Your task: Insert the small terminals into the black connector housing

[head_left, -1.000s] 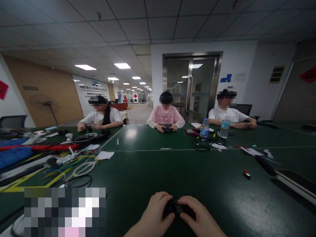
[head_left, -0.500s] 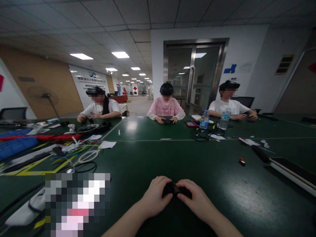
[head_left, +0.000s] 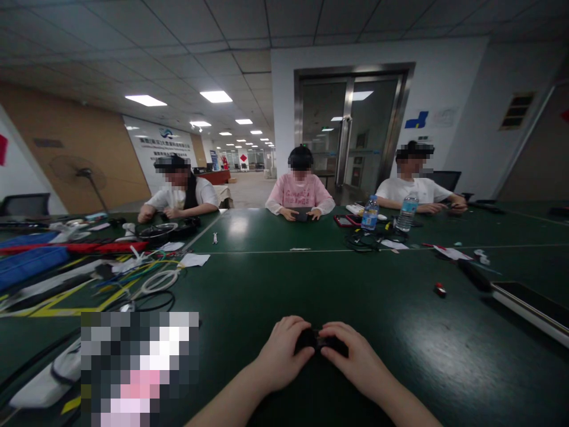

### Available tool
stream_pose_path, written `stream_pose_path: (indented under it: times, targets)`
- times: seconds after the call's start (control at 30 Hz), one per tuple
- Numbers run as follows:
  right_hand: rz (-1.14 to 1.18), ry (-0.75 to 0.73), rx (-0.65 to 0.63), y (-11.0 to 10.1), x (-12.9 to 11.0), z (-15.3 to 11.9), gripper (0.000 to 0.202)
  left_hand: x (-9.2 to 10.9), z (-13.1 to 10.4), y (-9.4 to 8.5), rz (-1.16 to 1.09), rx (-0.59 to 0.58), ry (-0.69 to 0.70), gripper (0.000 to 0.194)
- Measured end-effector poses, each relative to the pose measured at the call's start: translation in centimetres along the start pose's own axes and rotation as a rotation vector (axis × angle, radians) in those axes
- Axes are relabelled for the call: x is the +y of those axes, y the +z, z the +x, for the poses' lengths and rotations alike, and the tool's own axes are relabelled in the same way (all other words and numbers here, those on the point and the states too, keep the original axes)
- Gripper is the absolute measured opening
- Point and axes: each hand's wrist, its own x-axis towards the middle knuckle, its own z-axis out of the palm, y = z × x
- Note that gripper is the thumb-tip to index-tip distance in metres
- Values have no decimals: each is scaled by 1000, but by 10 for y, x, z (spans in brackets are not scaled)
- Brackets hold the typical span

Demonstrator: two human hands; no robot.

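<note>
A small black object (head_left: 317, 341) lies low over the near part of the green table, between my two hands. Its kind cannot be made out, since fingers cover most of it. My left hand (head_left: 285, 350) curls around its left end, thumb on the near side and fingers on the far side. The right end is gripped the same way by my right hand (head_left: 354, 354). Only a narrow dark middle section shows in the gap between the fingertips. Whether it rests on the table (head_left: 249, 284) I cannot tell.
Left are a white power strip (head_left: 48, 379), coiled cables (head_left: 159, 282) and a blue tray (head_left: 31, 265). Right lie a small red-and-black item (head_left: 440, 289) and a flat dark-topped device (head_left: 533, 305). Bottles (head_left: 370, 213) stand farther back. Three people sit across the table.
My hands keep their grip on the black object and have barely shifted. The view has turned very slightly. The person opposite has tilted up a dark item in their hands.
</note>
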Motion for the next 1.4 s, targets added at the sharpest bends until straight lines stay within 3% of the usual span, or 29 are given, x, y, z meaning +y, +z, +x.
stream_pose_path:
  times: [0.27,0.4,0.57,0.77,1.03,1.23,1.4]
  targets:
    - [3,13,-10,-1,-5,-1,20,-2,0,1,5,-6,10,41]
    - [119,36,31,-5,-5,1,21,-1,-1,-1,-14,-6,15,40]
    - [450,134,151,-15,6,6,31,1,-2,-5,-35,-21,-23,41]
    - [905,297,388,-26,21,6,41,-1,-1,-2,-10,0,0,39]
    - [1370,383,487,-45,15,4,23,0,-2,-6,-35,-43,-57,41]
    - [1486,467,485,-49,16,4,11,-1,-1,-5,-46,-43,-51,43]
    - [1405,468,457,-42,18,5,9,0,-2,-5,-40,-53,-48,43]
